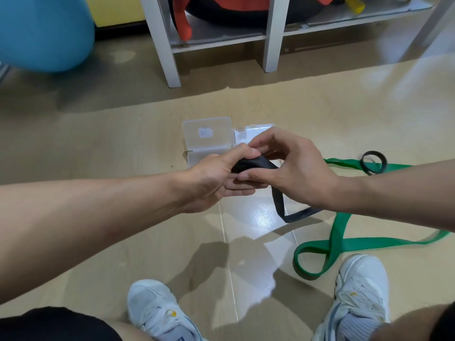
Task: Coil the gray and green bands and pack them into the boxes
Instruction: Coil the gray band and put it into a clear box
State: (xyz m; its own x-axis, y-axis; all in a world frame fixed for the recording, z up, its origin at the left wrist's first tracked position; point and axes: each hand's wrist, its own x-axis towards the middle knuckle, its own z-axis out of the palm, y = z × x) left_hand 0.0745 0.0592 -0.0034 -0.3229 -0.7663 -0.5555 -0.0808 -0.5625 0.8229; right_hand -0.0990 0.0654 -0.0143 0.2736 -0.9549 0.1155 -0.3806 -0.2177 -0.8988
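Observation:
My left hand [221,178] and my right hand [293,168] meet above the floor and both grip a partly rolled gray band [248,164]. The band's loose tail [279,205] hangs down below my right hand and touches the floor. A long green band [337,232] lies uncoiled in loops on the floor to the right. Two clear plastic boxes sit just beyond my hands: the left one [208,134] stands with its lid open, the right one [251,131] is partly hidden by my right hand.
A small dark ring [373,162] lies on the green band at the right. My two white shoes [157,313] [359,296] are at the bottom. A white shelf's legs [165,45] stand ahead, with a blue ball [41,30] at the far left.

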